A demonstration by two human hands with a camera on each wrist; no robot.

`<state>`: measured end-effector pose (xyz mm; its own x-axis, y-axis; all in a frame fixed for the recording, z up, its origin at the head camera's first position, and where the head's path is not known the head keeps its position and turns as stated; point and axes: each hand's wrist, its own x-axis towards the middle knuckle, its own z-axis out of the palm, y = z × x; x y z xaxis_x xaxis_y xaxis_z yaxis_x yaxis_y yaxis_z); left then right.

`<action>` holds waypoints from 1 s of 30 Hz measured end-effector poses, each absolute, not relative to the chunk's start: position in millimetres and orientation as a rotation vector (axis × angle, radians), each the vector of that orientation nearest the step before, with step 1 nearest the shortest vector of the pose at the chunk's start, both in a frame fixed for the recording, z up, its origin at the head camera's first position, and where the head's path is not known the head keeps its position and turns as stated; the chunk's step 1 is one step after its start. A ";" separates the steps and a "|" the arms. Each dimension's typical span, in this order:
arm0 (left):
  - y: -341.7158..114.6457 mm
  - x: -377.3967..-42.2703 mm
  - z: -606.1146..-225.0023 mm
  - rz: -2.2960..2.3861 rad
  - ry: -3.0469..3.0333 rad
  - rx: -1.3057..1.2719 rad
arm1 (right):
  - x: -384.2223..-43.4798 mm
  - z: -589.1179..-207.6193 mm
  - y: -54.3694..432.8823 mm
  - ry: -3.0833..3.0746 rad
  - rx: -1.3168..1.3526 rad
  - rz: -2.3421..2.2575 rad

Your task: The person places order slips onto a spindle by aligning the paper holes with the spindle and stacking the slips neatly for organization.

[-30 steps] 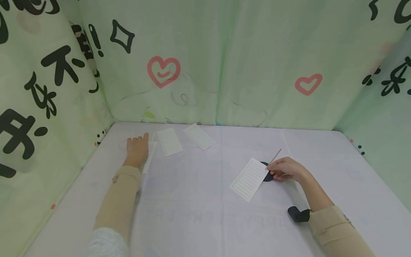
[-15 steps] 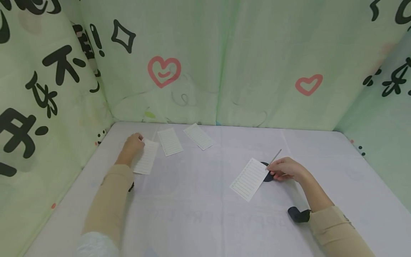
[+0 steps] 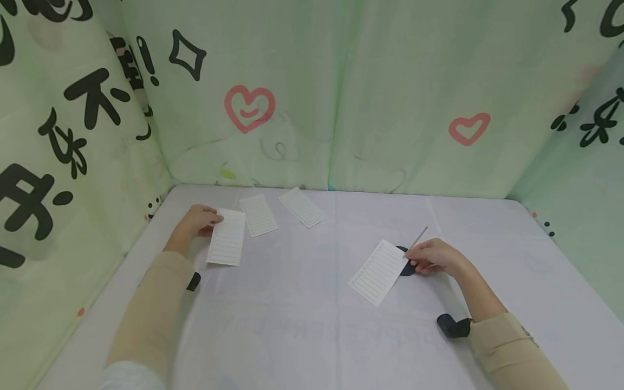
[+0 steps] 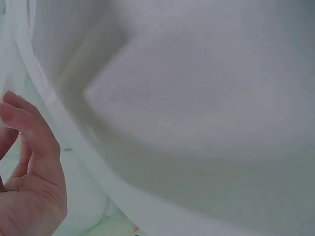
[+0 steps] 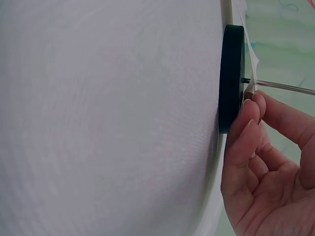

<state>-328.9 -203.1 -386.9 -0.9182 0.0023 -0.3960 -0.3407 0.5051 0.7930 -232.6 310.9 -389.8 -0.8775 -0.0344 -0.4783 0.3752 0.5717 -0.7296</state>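
Note:
My left hand [image 3: 197,221] pinches the upper left edge of a white lined paper slip [image 3: 227,238] at the left of the table; the slip is partly raised. In the left wrist view, the fingers [image 4: 37,132] are curled. At the right, my right hand [image 3: 434,255] pinches the edge of another lined slip [image 3: 377,273] beside a receipt spike, which has a round black base [image 3: 408,268] and a thin metal rod [image 3: 418,236]. In the right wrist view, this slip lies over the base [image 5: 231,78], with the rod [image 5: 285,87] passing through it near my fingertips.
Two more lined slips, one left [image 3: 258,215] and one right [image 3: 301,207], lie near the table's back edge. The white tabletop [image 3: 292,325] is bordered by green printed curtains [image 3: 390,81] on three sides. Black wrist mounts [image 3: 453,326] project from the sleeves.
My left hand has drawn back slightly to the left and now grips the left slip, which has lifted and shifted a little right. The right hand and its slip have stayed still.

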 end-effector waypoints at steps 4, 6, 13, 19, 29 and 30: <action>-193.5 -327.8 -384.3 1.434 2.350 -0.273 | -232.1 -388.6 310.2 2.357 0.279 -1.242; -187.4 -328.1 -382.9 1.445 2.331 -0.264 | -231.8 -387.9 309.9 2.356 0.280 -1.242; -159.5 -327.3 -377.8 1.486 2.255 -0.239 | -231.8 -387.8 310.3 2.355 0.281 -1.241; -131.6 -325.1 -374.9 1.500 2.217 -0.223 | -232.3 -387.8 311.0 2.351 0.289 -1.250; -81.5 -313.8 -367.6 1.487 2.181 -0.145 | -233.1 -387.7 316.4 2.354 0.292 -1.235; -76.9 -312.3 -367.4 1.484 2.182 -0.134 | -232.6 -386.8 317.5 2.358 0.291 -1.230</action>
